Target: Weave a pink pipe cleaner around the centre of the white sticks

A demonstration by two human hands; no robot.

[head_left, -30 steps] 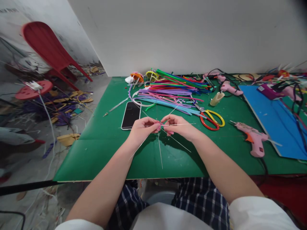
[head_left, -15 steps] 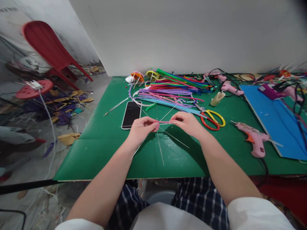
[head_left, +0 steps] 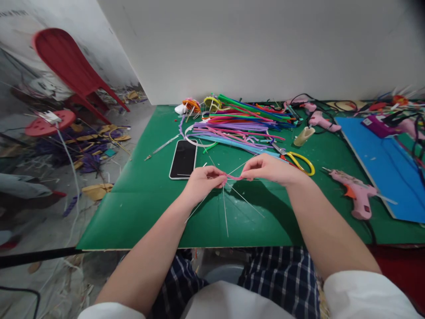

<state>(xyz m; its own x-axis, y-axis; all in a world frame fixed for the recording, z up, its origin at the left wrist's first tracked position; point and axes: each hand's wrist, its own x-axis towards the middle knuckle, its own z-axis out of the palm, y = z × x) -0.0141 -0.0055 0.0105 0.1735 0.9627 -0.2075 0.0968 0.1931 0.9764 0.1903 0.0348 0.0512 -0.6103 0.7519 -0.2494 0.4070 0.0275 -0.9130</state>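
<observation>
Over the green table (head_left: 139,208), my left hand (head_left: 202,182) pinches the crossing point of several thin white wires (head_left: 225,210) that fan out like spokes. A short pink pipe cleaner (head_left: 234,177) stretches from that crossing to my right hand (head_left: 270,168), whose fingers pinch its other end. Both hands hover just above the table, a few centimetres apart. Behind them lies a pile of coloured pipe cleaners (head_left: 239,124).
A black phone (head_left: 183,158) lies left of my hands. Yellow-and-red scissors (head_left: 299,161) rest just behind my right hand. A pink glue gun (head_left: 353,192) sits at right beside a blue sheet (head_left: 381,168). A red chair (head_left: 69,71) and floor litter are at left.
My right hand has pulled away to the right, drawing the pink pipe cleaner out from the wire crossing. The left hand has stayed on the wires.
</observation>
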